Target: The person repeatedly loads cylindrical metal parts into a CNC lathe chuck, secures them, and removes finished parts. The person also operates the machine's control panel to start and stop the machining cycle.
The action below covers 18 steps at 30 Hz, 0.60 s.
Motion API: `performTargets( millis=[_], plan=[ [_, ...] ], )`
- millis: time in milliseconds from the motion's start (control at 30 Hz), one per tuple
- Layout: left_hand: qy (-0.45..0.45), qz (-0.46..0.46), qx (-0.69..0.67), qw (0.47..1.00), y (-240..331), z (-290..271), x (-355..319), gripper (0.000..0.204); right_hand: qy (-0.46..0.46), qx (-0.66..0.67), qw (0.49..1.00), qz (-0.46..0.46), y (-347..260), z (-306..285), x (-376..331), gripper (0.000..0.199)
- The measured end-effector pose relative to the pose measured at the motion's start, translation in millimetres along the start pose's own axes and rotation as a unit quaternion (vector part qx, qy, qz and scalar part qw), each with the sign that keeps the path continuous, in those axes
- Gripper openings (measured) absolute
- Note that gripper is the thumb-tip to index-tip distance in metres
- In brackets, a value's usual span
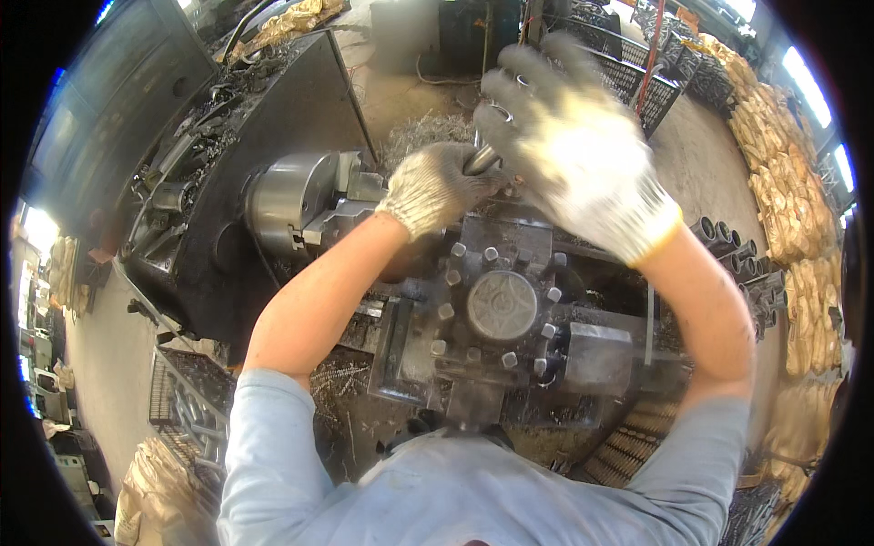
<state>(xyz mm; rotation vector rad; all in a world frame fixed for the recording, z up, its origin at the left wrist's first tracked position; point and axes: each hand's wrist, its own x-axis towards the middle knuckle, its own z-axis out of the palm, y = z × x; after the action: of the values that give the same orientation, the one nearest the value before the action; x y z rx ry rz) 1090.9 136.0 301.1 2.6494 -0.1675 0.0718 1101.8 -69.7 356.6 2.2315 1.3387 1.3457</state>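
Observation:
My left hand (pixel 432 188), in a soiled knit work glove, is closed around a short metal tube (pixel 482 160) beyond the lathe's tool post. The tube's shiny end pokes out between thumb and fingers. Just to the right, my right hand (pixel 583 155) is raised, also gloved and blurred by motion. Its fingers are stretched out, and nothing shows in its grip. A thin curled bright sliver shows beside its fingers; whether it touches them I cannot tell. Left of my left hand is the lathe chuck (pixel 289 196) with its jaws. The square tool post (pixel 502 305) with several clamping bolts lies below both hands.
The dark headstock (pixel 241 155) carries loose metal parts on top. Metal shavings (pixel 423 135) lie behind the lathe. At far right are stacked pipes (pixel 728 241) and wrapped brown bundles (pixel 787 182). Dark crates (pixel 651 86) hold parts at the back; another basket (pixel 187 400) sits lower left.

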Motion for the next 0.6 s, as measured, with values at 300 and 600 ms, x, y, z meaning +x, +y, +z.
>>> performTargets(
  millis=[300,600],
  plan=[
    [-0.052,0.163,0.266,0.949,-85.7,37.5,2.8,0.068,-0.457,0.300,0.819,0.175,-40.5,107.3,-80.5,0.032],
    [0.043,0.174,0.309,0.934,-129.8,95.0,1.6,0.032,-0.456,0.359,0.797,0.166,-69.3,127.7,-93.7,0.034]
  ],
)
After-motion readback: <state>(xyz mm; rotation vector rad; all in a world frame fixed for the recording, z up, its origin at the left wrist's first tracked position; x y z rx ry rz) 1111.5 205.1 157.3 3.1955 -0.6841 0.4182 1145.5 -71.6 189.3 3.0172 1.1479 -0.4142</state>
